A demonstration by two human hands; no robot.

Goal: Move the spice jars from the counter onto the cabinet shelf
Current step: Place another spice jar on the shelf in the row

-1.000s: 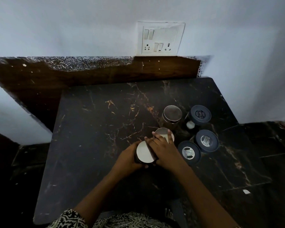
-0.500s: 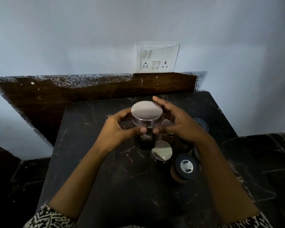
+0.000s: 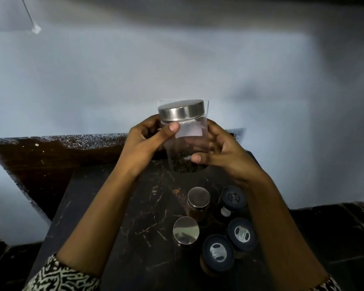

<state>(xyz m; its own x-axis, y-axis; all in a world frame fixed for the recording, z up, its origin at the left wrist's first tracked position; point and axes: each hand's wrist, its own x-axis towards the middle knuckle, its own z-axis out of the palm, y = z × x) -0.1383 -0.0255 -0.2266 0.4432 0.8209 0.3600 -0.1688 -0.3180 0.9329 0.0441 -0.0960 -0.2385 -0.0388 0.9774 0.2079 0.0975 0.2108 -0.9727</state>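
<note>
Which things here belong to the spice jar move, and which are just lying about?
Job: held jar, gripped by left hand and right hand; two steel-lidded jars and three blue-lidded jars waiting on the counter.
Lying about: brown backsplash; white wall; thin rod at top left.

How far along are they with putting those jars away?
Nothing shows as done: the shelf is out of view. In hand: a clear steel-lidded jar held above the counter by the left hand and right hand. Left: two steel-lidded jars and three blue-lidded jars on the counter.
</note>
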